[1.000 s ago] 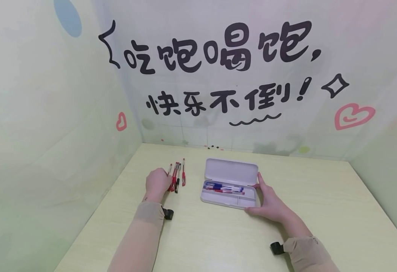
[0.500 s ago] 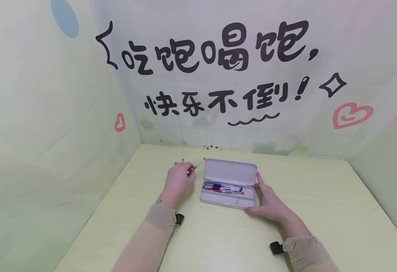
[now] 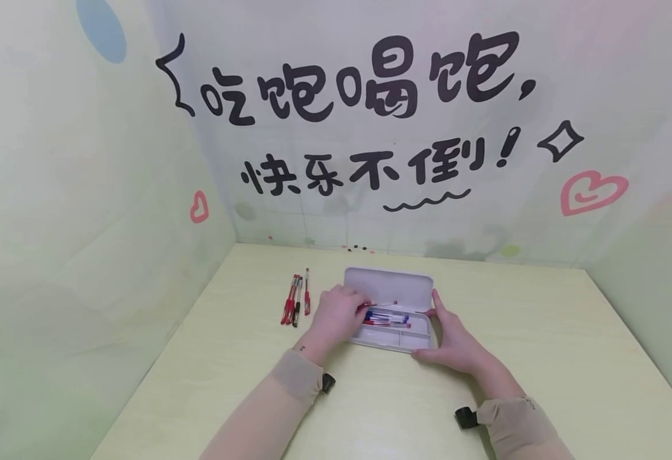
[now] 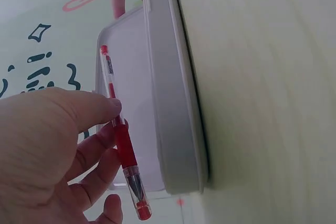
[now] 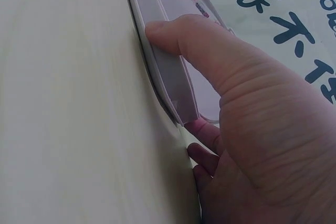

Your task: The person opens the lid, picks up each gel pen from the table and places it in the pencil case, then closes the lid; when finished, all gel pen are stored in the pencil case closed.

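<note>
My left hand point(image 3: 338, 313) pinches a red gel pen point(image 4: 125, 148) between thumb and fingers, over the left part of an open white pencil case point(image 3: 390, 285). In the left wrist view the pen's clear cap points away past the thumb. Several blue and red pens point(image 3: 390, 318) lie in the case's rear compartment, their left ends hidden by that hand. With its thumb on the front wall and fingers round the right end, my right hand point(image 3: 457, 345) holds the case on the table.
Left of the case, several red pens point(image 3: 288, 303) and a black pen point(image 3: 297, 308) lie close together on the pale wooden table point(image 3: 370, 409). One more red pen point(image 3: 307, 295) lies just beside them. Printed cloth walls point(image 3: 324, 223) enclose the table's back and sides.
My left hand has left the loose pens and carried a red gel pen rightward to above the case. The right hand keeps its place at the case's right end.
</note>
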`<action>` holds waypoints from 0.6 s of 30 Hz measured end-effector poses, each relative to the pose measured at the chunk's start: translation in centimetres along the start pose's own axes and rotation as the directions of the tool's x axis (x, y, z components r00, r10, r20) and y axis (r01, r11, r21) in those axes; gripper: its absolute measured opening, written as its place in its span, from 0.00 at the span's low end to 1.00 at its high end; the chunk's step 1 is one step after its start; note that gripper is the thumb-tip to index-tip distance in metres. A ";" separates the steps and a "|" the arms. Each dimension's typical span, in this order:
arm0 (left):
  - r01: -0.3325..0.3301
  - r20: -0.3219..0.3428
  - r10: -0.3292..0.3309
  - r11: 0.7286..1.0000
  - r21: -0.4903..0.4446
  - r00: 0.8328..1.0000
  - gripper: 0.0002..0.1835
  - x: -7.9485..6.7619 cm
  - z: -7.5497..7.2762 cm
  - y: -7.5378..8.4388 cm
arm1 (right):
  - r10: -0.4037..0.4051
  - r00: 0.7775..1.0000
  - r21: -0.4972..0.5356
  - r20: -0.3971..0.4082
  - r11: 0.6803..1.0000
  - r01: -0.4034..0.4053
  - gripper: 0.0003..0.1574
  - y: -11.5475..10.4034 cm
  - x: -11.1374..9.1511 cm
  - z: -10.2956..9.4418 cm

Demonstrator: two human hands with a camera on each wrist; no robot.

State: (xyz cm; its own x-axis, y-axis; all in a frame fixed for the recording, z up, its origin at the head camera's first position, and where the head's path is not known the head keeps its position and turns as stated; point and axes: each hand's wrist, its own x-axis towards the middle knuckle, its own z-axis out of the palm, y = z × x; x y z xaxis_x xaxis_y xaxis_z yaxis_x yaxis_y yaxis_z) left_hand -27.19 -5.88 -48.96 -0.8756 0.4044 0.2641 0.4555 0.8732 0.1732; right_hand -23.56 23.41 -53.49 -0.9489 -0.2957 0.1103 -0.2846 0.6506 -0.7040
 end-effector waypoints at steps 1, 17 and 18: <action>-0.015 -0.001 0.015 1.000 0.008 1.000 0.10 0.0 0.2 0.3 | 0.001 1.000 0.001 0.000 1.000 -0.001 0.95 0.0 0.0 0.0; -0.103 0.085 0.101 0.994 0.024 0.991 0.08 -0.4 1.7 1.6 | -0.025 1.000 -0.004 -0.012 1.000 0.025 0.96 -0.4 0.0 0.0; -0.102 0.084 0.100 0.995 0.021 0.991 0.09 -0.4 1.8 1.7 | -0.025 1.000 -0.004 -0.012 1.000 0.025 0.96 -0.4 -0.1 0.0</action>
State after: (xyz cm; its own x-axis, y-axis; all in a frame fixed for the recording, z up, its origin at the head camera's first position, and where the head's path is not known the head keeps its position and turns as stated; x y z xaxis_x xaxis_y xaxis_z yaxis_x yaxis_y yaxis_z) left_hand -26.39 -4.11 -50.44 -0.8361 0.5109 0.1998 0.5389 0.8330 0.1254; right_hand -23.39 23.20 -53.24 -0.9430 -0.3032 0.1368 -0.3089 0.6457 -0.6983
